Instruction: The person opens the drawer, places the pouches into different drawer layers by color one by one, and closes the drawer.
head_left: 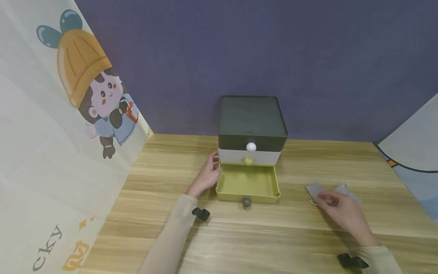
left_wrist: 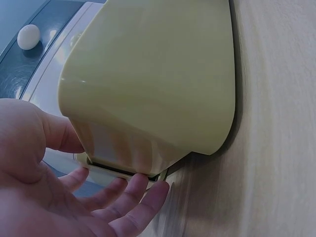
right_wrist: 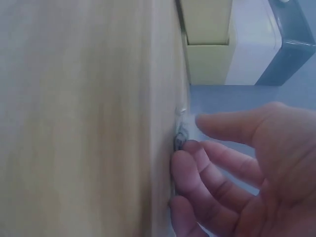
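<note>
A small drawer cabinet [head_left: 252,116] has a dark top tier and a white tier. Below, its yellow-green drawer [head_left: 245,199] stands pulled out, with a grey round knob [head_left: 246,202]. My left hand [head_left: 208,176] lies at the cabinet's left side; in the left wrist view its thumb and spread fingers are at the drawer's side, where it meets the housing. My right hand [head_left: 342,213] is low over two grey flat pieces [head_left: 313,188], partly hiding them. Small shiny bits [right_wrist: 181,136] show by its fingertips, with thumb and forefinger apart.
The wooden table [head_left: 273,243] meets a dark blue back wall [head_left: 246,57] just behind the cabinet. On the left is a pale panel with a cartoon figure [head_left: 102,87]. Another pale panel [head_left: 417,133] with a black curved line stands at the right.
</note>
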Action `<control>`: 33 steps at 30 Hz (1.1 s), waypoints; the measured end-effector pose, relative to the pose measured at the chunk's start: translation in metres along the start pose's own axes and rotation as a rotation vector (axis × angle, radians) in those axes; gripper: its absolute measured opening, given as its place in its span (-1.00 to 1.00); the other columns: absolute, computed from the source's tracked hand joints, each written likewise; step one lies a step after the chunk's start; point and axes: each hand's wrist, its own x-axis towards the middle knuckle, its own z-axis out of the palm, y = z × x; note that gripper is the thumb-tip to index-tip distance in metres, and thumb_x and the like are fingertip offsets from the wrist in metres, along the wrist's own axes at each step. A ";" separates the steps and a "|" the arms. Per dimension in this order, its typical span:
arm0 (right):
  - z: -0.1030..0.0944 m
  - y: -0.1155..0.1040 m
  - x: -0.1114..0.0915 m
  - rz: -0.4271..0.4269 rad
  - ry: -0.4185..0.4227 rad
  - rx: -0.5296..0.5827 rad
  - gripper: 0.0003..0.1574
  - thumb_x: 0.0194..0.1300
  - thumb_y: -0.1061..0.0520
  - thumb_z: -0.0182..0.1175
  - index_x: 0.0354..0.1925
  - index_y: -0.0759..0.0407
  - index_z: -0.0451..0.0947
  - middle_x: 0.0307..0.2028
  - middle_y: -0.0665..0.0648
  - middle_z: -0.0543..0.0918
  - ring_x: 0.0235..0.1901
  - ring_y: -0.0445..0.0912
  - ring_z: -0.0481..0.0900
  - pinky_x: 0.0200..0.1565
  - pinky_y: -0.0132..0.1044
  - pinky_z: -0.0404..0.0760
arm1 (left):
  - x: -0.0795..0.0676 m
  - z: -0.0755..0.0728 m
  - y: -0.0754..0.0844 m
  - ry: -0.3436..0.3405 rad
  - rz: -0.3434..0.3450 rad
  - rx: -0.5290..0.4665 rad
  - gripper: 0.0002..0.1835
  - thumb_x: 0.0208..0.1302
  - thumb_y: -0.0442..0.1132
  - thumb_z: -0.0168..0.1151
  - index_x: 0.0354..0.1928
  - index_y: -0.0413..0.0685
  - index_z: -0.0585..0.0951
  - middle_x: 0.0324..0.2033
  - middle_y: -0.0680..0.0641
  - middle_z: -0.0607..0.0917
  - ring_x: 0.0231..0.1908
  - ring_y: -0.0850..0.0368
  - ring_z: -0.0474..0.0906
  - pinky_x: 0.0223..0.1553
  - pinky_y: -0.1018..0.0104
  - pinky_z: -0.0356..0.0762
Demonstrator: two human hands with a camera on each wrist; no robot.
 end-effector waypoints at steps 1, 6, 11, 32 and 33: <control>0.000 0.001 0.000 0.002 -0.009 -0.002 -0.46 0.50 -0.12 0.32 0.13 0.31 0.71 -0.20 0.26 0.84 -0.23 0.07 0.77 -0.32 -0.25 0.65 | 0.000 0.000 0.000 0.000 0.000 0.000 -0.23 0.45 -0.43 0.01 0.65 -0.17 0.07 0.49 -0.40 0.37 0.42 -0.38 0.44 0.52 -0.20 0.40; -0.001 0.003 -0.002 0.014 -0.044 -0.017 -0.39 0.51 -0.17 0.30 0.16 0.33 0.69 -0.17 0.29 0.83 -0.16 0.18 0.78 -0.23 0.01 0.73 | -0.001 0.000 0.000 -0.002 0.006 0.007 -0.23 0.44 -0.44 0.01 0.65 -0.19 0.08 0.49 -0.41 0.37 0.42 -0.38 0.44 0.51 -0.20 0.41; -0.002 0.002 -0.002 0.026 -0.069 -0.039 -0.41 0.51 -0.18 0.29 0.12 0.32 0.72 -0.16 0.29 0.82 -0.16 0.17 0.77 -0.23 0.03 0.72 | -0.001 0.001 -0.001 -0.005 0.009 0.012 -0.24 0.44 -0.44 0.01 0.64 -0.18 0.08 0.49 -0.41 0.37 0.41 -0.37 0.45 0.50 -0.21 0.42; 0.000 0.001 -0.001 0.034 -0.056 -0.046 -0.61 0.46 -0.08 0.34 -0.05 0.22 0.80 -0.33 0.04 0.78 -0.38 -0.13 0.54 -0.38 -0.32 0.48 | 0.001 -0.001 -0.002 0.001 0.022 0.029 -0.23 0.43 -0.43 0.01 0.65 -0.19 0.07 0.48 -0.42 0.38 0.41 -0.38 0.45 0.50 -0.22 0.42; 0.000 0.002 -0.001 0.031 -0.059 -0.050 -0.62 0.46 -0.07 0.34 -0.06 0.21 0.80 -0.34 0.03 0.78 -0.38 -0.14 0.55 -0.38 -0.32 0.49 | 0.001 -0.001 -0.002 0.001 0.021 0.028 -0.22 0.43 -0.43 0.02 0.65 -0.19 0.07 0.48 -0.42 0.38 0.41 -0.38 0.45 0.50 -0.21 0.41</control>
